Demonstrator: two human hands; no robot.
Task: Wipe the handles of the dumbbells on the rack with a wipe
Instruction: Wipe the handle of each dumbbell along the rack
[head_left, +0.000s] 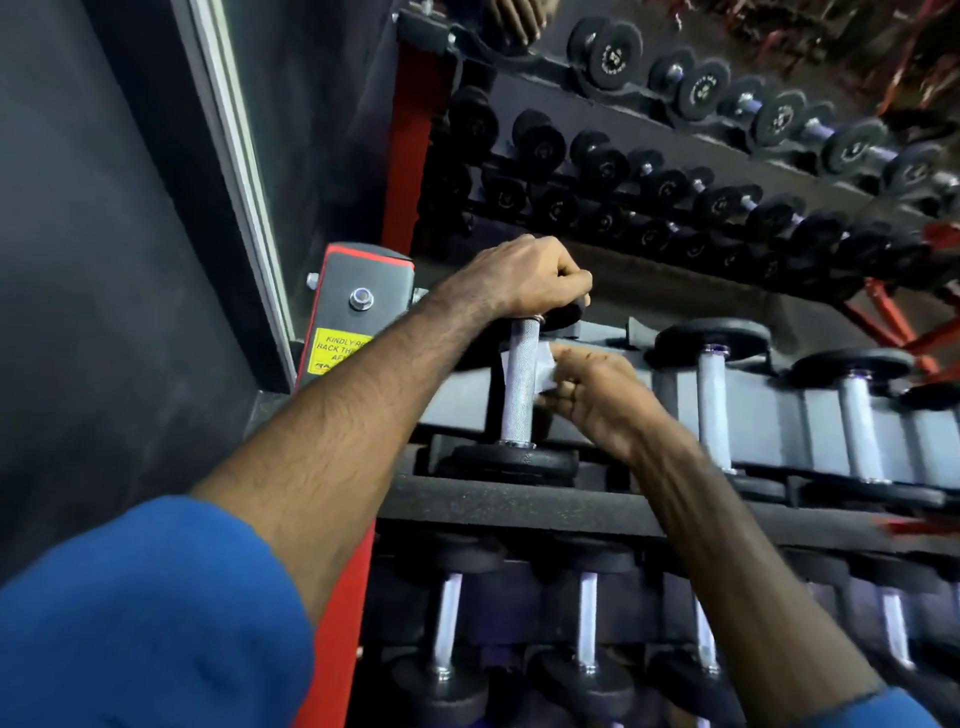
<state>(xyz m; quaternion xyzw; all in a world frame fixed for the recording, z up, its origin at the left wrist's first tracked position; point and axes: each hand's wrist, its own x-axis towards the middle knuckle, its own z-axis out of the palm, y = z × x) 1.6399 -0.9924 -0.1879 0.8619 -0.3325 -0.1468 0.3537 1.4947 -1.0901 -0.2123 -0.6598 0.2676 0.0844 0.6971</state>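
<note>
Left grip (524, 275) is closed around the far black rubber head of the end dumbbell (558, 316), steadying it at the left end of the grey rack shelf (810, 415). Right grip (597, 397) pinches the small white wipe (543, 364) against the knurled steel handle (521, 384). The wipe covers little of the handle, so it could slip from the fingers or leave the far side unwiped. If the left hand loosens, I think the dumbbell may roll.

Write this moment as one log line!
left hand: grips dumbbell far end | right hand: pinches wipe against handle | rack: others unwiped
</note>
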